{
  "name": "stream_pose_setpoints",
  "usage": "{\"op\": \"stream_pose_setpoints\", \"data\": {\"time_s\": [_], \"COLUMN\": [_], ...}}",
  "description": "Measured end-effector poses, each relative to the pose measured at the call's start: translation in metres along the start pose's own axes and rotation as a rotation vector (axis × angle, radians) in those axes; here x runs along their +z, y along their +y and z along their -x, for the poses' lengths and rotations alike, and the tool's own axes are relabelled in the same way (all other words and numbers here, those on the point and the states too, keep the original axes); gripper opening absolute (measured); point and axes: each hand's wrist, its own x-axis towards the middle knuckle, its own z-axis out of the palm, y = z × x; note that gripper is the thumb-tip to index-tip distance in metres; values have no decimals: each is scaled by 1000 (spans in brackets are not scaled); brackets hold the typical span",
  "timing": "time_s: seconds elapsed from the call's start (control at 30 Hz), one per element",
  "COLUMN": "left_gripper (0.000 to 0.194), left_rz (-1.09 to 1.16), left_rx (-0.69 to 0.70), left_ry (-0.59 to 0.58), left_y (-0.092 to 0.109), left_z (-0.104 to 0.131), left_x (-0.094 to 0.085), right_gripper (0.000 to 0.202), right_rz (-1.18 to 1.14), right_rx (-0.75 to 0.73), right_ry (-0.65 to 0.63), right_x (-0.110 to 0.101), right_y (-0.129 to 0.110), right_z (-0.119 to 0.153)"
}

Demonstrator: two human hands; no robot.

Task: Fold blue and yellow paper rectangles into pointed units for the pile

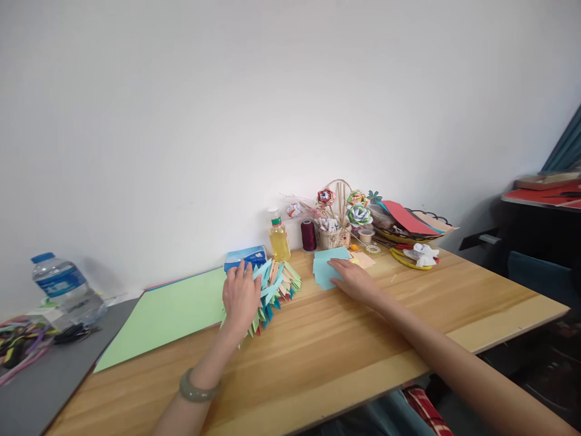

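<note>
1. Folded-paper cluster [280,283]: lies on the desk [327,357], partly beneath and just right of the left hand [242,295]. Its many pointed pieces, in blue, green, peach and red, are already folded and gathered into a curved mass.
2. Left hand: fingers bent over the cluster's near-left side, tips in front of a blue packet [231,261].
3. Right hand [356,281]: fingers laid across flat light-blue sheets [323,277]. Whether either grip is closed on paper cannot be told, the fingertips being small and partly hidden.
4. Material not yet folded: the light-blue sheets, peach slips [364,260] beside them, and a large green sheet [177,315] to the left.
5. Stage, as judged: folding is well advanced, yet loose paper remains; the number of pieces outstanding is not shown.
</note>
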Motion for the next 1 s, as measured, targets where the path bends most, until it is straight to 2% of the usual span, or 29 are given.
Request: {"op": "stream_pose_setpoints", "data": {"time_s": [0.07, 0.17, 0.37, 0.6, 0.77, 0.9, 1.0], "left_gripper": [34, 30, 27, 27, 29, 30, 29], "left_rz": [-9, 48, 165, 345, 440, 492, 538], "left_rx": [96, 253, 438, 523, 540, 558, 599], "left_ry": [46, 18, -29, -56, -171, -230, -297], "left_y": [1, 12, 30, 39, 46, 45, 46], "left_z": [1, 6, 16, 21, 24, 28, 32], "left_x": [4, 4, -2, -5, -6, -2, 3], "right_gripper": [35, 19, 17, 27, 28, 39, 29], "right_rz": [107, 235, 374, 336, 246, 191, 170], "right_rx": [-35, -74, -101, -118, -118, -106, -135], "right_ry": [-13, -43, -47, 36, 62, 0, -56], "right_x": [3, 5, 0, -8, -9, -4, -1], "right_y": [1, -3, -11, -15, -13, -8, -8], "right_z": [1, 2, 5, 10, 19, 25, 28]}}
